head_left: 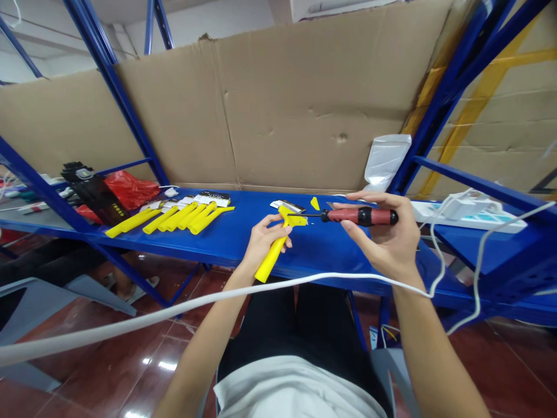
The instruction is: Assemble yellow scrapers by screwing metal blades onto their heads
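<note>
My left hand point(266, 235) is closed round a yellow scraper point(272, 258), near its head, with the handle slanting down toward me. In my right hand point(394, 232) is a screwdriver point(361, 216) with a red and black handle, held level between thumb and fingers. Its thin dark shaft points left and its tip meets the scraper's head; the exact contact is too small to make out. Just behind the head lies a black and white packet point(288, 206). A small yellow piece point(315, 203) rests on the blue table point(235, 232) near the screwdriver shaft.
Several yellow scrapers point(178, 217) lie in a row at the left, beside a black box point(98, 197) and a red plastic bag point(130, 188). A white power strip point(474, 216) is at the right. One white cable point(217, 299) crosses before my forearms. Cardboard point(282, 116) stands behind.
</note>
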A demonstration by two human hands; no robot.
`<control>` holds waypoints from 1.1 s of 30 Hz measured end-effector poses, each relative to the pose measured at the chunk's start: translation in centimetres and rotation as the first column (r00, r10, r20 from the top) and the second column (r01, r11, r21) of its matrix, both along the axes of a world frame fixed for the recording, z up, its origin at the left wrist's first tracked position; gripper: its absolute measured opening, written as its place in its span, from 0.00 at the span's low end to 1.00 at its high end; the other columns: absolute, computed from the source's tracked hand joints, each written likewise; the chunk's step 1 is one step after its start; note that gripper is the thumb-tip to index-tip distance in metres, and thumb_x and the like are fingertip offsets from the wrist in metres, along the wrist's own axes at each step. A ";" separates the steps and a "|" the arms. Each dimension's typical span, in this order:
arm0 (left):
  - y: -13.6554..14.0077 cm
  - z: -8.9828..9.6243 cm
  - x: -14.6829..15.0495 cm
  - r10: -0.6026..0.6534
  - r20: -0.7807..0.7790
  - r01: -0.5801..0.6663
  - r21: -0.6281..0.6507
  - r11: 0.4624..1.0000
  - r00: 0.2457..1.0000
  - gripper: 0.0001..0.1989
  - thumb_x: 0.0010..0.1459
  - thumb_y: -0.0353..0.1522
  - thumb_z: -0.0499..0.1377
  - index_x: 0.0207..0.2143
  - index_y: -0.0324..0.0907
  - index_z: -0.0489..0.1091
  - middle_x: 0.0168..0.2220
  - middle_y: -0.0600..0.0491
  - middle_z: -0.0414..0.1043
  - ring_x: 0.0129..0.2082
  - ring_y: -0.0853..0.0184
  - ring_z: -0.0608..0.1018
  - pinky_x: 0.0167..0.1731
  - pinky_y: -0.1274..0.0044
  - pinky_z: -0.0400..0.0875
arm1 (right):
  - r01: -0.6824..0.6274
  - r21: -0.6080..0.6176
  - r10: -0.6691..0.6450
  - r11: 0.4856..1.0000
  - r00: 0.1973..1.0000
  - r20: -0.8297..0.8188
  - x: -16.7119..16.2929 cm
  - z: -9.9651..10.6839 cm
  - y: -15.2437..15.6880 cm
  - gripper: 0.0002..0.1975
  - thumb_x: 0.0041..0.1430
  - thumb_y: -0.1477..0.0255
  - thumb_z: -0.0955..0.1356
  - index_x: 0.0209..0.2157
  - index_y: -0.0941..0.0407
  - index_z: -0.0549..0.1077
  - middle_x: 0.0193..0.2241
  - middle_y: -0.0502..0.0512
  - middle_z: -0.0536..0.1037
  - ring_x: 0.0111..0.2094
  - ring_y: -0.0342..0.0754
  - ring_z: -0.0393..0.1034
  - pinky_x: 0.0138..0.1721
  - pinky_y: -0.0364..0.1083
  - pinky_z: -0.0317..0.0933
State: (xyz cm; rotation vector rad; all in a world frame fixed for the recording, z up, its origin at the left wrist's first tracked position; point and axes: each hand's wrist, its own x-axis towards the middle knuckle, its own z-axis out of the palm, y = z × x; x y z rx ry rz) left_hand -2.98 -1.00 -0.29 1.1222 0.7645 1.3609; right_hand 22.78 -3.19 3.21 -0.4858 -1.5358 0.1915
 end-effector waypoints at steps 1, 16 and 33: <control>0.0 0.0 0.0 -0.001 -0.001 0.001 0.002 1.000 1.000 0.34 0.46 0.40 0.84 0.49 0.41 0.71 0.30 0.53 0.82 0.22 0.67 0.82 0.20 0.80 0.70 | 0.053 0.016 -0.053 0.998 0.999 -0.013 -0.1 -0.1 0.0 0.24 0.61 0.66 0.84 0.53 0.48 0.75 0.51 0.58 0.85 0.50 0.62 0.88 0.54 0.65 0.84; 0.2 -0.1 -0.2 0.002 0.006 -0.002 -0.010 1.000 1.000 0.34 0.46 0.40 0.83 0.50 0.42 0.71 0.29 0.55 0.80 0.22 0.68 0.81 0.21 0.80 0.70 | 0.172 0.046 -0.171 0.984 0.985 -0.022 -0.1 -0.5 0.5 0.22 0.57 0.69 0.85 0.48 0.49 0.78 0.42 0.53 0.86 0.44 0.60 0.87 0.52 0.63 0.82; 0.1 -0.1 -0.1 0.022 0.003 -0.022 -0.002 1.000 1.000 0.34 0.46 0.40 0.83 0.49 0.42 0.71 0.30 0.54 0.81 0.23 0.67 0.82 0.21 0.79 0.71 | 0.018 0.028 -0.016 0.999 0.999 -0.040 -0.5 -1.1 1.7 0.26 0.61 0.66 0.84 0.53 0.47 0.70 0.49 0.55 0.82 0.49 0.60 0.87 0.56 0.64 0.82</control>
